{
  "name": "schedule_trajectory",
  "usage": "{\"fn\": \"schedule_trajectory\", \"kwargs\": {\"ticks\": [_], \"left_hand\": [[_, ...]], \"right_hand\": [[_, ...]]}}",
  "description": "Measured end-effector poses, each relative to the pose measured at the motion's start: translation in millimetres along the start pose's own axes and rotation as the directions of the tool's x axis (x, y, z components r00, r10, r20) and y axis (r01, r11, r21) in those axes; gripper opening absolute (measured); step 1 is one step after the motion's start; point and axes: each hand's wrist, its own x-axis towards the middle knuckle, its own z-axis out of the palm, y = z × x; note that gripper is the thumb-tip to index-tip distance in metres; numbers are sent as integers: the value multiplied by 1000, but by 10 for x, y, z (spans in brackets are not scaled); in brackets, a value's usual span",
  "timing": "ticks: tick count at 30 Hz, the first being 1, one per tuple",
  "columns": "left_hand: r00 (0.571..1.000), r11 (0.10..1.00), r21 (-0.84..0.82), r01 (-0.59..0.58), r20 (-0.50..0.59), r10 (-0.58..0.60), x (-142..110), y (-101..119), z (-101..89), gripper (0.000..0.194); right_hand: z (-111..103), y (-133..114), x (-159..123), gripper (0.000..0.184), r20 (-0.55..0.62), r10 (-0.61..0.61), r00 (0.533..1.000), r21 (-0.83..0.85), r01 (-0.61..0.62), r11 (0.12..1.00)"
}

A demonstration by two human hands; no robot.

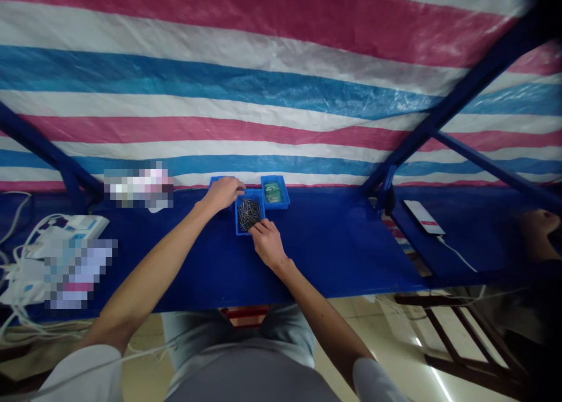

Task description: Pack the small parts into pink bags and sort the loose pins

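Centrally in the head view, thin dark metallic pins [250,214] lie jumbled, glinting, in a blue plastic bin [253,194] on the table [333,238]. The right hand [268,244] bunches its fingers at the near rim, the left hand [223,193] curls by the far-left corner; I cannot tell whether either grips anything.

Striped sheet [263,80]: glossy, creased plastic is seen
Tabletop [342,244]: a smooth, semi-matt finish is shown
Pin-like pieces [249,212]: shiny metal is suggested
Middle bin [241,233]: smooth plastic is seen
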Motion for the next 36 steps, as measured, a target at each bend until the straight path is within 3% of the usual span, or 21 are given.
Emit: {"fn": "schedule_trajectory", "kwargs": {"ticks": [5, 7, 9, 11, 13, 15, 16, 17, 18, 19, 20, 22, 24, 26, 29, 32, 36], "left_hand": [[999, 1000, 12, -29, -40, 29, -5, 79, -145, 20], [997, 999, 1, -43, -67, 43, -18, 104, -181, 19], [995, 998, -10, -57, -82, 56, -31, 118, -197, 18], [994, 998, -24, -60, -90, 57, -41, 125, -201, 17], [994, 998, -41, -55, -97, 51, -52, 135, -204, 16], [994, 998, -44, -54, -100, 49, -70, 150, -214, 16], [994, 998, -37, -54, -98, 51, -81, 161, -223, 16], [994, 998, -27, -55, -94, 52, -93, 173, -233, 17], [995, 998, -16, -55, -89, 53, -104, 186, -244, 17], [995, 999, -6, -54, -84, 53, -115, 199, -254, 18], [995, 999, 2, -53, -81, 53, -124, 212, -262, 19], [995, 998, 14, -55, -80, 55, -137, 234, -269, 19], [994, 998, 25, -57, -89, 59, -150, 253, -262, 18], [992, 997, 33, -67, -109, 70, -173, 270, -247, 17], [982, 995, 24, -92, -164, 95, -232, 289, -223, 16], [963, 992, 9, -124, -241, 122, -296, 300, -208, 16], [933, 986, 5, -168, -323, 161, -341, 301, -213, 16]], "right_hand": [[-45, 6, -25, 26, -45, 10, 999, 146, -3, 989], [-91, -37, -50, 26, -90, 70, 993, 258, -45, 965], [-127, -117, -67, 23, -105, 161, 981, 450, -97, 888], [-134, -224, -76, 26, -19, 262, 965, 713, -171, 680], [-116, -336, -88, 38, 187, 325, 927, 911, -288, 297], [-97, -427, -127, 57, 405, 290, 867, 914, -395, -95], [-97, -458, -162, 64, 481, 242, 843, 874, -437, -213], [-107, -478, -206, 68, 516, 212, 830, 848, -460, -263], [-127, -486, -256, 69, 517, 197, 833, 849, -468, -247], [-156, -483, -308, 66, 483, 196, 854, 874, -456, -167], [-191, -472, -357, 61, 422, 179, 889, 905, -425, -26], [-261, -430, -427, 48, 331, -38, 943, 898, -303, 320], [-306, -378, -444, 47, 301, -303, 904, 845, -105, 524], [-318, -329, -413, 50, 305, -469, 829, 801, 43, 597], [-313, -280, -325, 53, 346, -538, 769, 760, 106, 641], [-310, -262, -260, 52, 377, -516, 770, 751, 72, 656], [-257, -263, -252, 49, 325, -486, 812, 749, 93, 656]]}}
